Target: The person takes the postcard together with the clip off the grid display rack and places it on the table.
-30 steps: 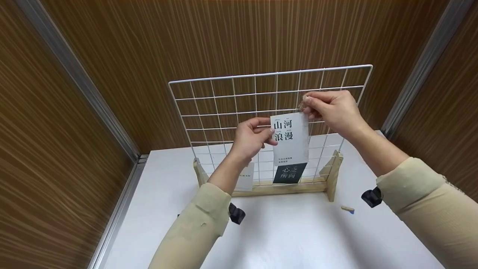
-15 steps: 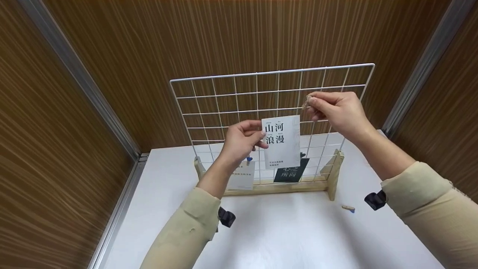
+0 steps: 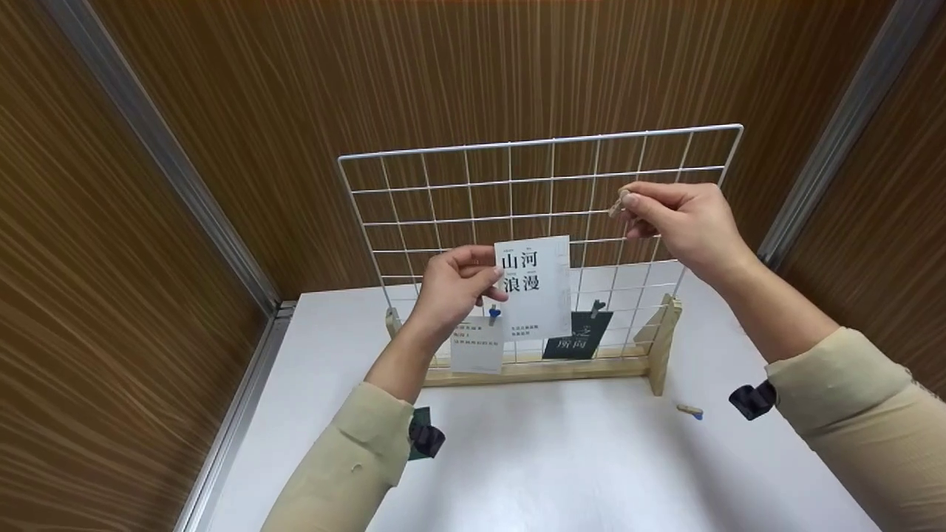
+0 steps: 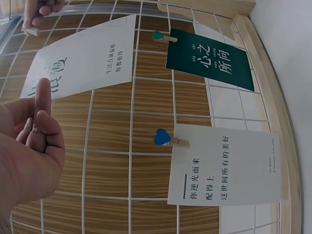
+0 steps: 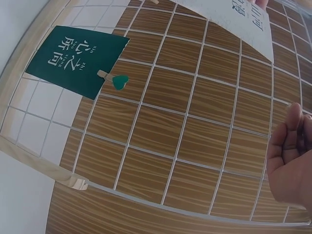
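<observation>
My left hand [image 3: 457, 288] pinches the left edge of a white card [image 3: 538, 310] with large black characters, in front of a white wire grid [image 3: 510, 185]. To the right, my right hand [image 3: 684, 222] pinches a small wooden clothespin [image 3: 615, 207] by its end, apart from the card. Low on the grid hangs a dark green card [image 4: 209, 61], held by a clothespin with a green heart [image 5: 120, 82]. Left of it hangs another white card [image 4: 224, 165], held by a clothespin with a blue heart [image 4: 162, 137]. In the right wrist view the clothespin in my fingers is hidden.
The grid stands in a wooden base [image 3: 547, 371] on a white table [image 3: 517, 458]. A loose clothespin [image 3: 689, 410] with a blue heart lies right of the base. A dark green card [image 3: 421, 443] on the table is partly covered by the left wrist camera. Brown wood-grain walls surround the table.
My left hand has moved left and slightly down with the white card, uncovering the hanging cards. My right hand has moved a little right with the clothespin, widening the gap between them.
</observation>
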`<state>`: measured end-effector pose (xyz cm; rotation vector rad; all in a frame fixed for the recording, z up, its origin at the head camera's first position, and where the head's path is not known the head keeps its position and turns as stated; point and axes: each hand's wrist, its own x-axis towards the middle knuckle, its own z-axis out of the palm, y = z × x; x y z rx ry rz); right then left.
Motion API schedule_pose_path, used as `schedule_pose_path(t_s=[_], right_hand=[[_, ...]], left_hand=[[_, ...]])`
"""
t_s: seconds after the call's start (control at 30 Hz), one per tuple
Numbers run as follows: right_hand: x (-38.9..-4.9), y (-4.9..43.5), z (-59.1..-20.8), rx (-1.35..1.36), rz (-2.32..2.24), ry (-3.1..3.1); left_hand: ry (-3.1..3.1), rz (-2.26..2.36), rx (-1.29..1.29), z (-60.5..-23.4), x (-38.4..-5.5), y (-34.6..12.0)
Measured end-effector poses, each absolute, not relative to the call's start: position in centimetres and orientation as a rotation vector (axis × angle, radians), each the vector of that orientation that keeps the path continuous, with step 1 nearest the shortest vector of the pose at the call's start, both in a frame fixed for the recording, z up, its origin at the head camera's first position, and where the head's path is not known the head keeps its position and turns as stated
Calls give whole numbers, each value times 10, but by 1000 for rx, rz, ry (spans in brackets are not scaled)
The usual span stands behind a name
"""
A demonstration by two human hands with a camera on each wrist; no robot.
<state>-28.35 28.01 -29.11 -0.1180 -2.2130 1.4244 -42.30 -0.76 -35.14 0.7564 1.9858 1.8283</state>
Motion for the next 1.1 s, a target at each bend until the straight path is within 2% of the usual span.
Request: schedule_pose_path(t_s=[1.1], right_hand=[[-239, 299, -334, -196, 1495, -2191]], left_hand=[[2060, 1809, 651, -376, -423, -52]])
